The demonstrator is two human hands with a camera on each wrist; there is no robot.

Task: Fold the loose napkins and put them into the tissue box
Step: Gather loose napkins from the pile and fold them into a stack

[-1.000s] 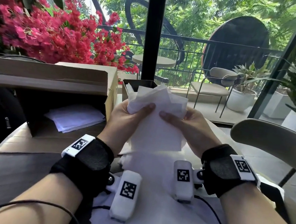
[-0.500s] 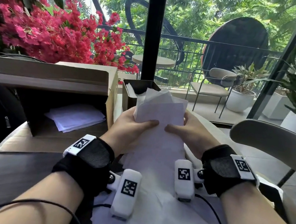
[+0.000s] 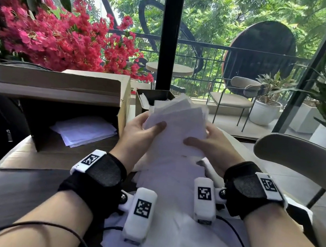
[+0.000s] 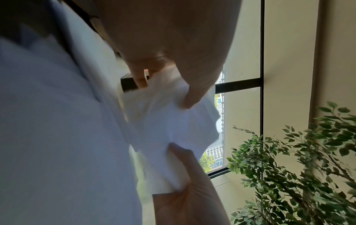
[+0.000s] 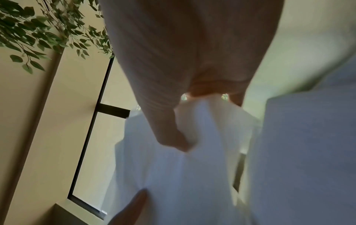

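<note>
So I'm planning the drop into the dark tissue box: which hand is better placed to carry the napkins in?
Probably the left hand. It pinches the napkins on the side nearer the tissue box, just beyond its fingers. The right hand holds the far edge.

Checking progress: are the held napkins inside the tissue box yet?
Out. Both hands hold the napkins above the table, in front of the dark tissue box.

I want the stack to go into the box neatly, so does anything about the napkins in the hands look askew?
Yes. The napkin stack held between the left hand and right hand is uneven: its upper corners fan out at different angles in front of the dark tissue box, not squared up.
</note>
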